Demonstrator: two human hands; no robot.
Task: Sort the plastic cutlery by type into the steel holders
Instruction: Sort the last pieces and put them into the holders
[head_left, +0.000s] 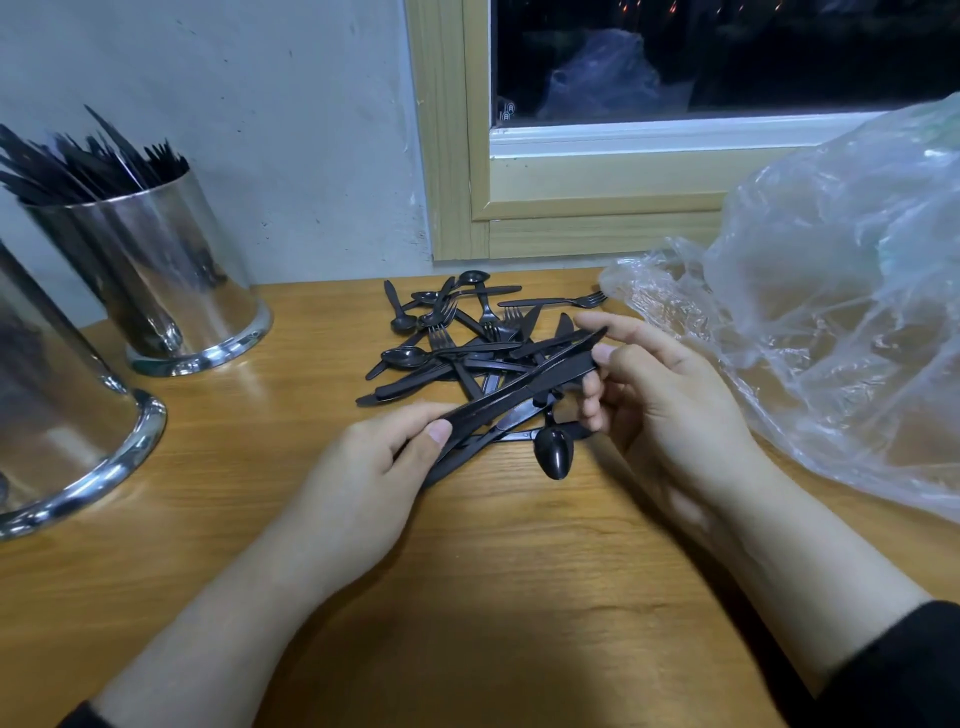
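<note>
Item: bundle of knives (524, 395), black plastic, flat, long and glossy, held slantwise above the counter (363, 597). My left hand (374, 467) pinches the lower end between thumb and curled fingers; my right hand (660, 384) grips the upper end, thumb on top, fingers curled beneath.

Item: loose pile of cutlery (462, 338), same black plastic, forks, spoons and knives crossed over one another, lying on the counter just behind and under the bundle, between my two hands and the wall. One spoon (555, 453), bowl rounded and shiny, lies at the near edge of the pile, just below my right fingers.

Item: steel holder (156, 280), cylindrical, mirror-bright with a flared base, far left by the wall, packed with upright black cutlery. A second steel holder (62, 415), nearer and larger in view, is cut off by the left edge; its contents I cannot tell.

Item: plastic bag (831, 312), clear, thin, crinkled, heaped at the right beside my right hand.

Surface: counter, wood-grain, orange-brown, smooth with a slight sheen.

Room: pale painted wall (260, 130), scuffed; light wood window frame (467, 208), dark pane.
</note>
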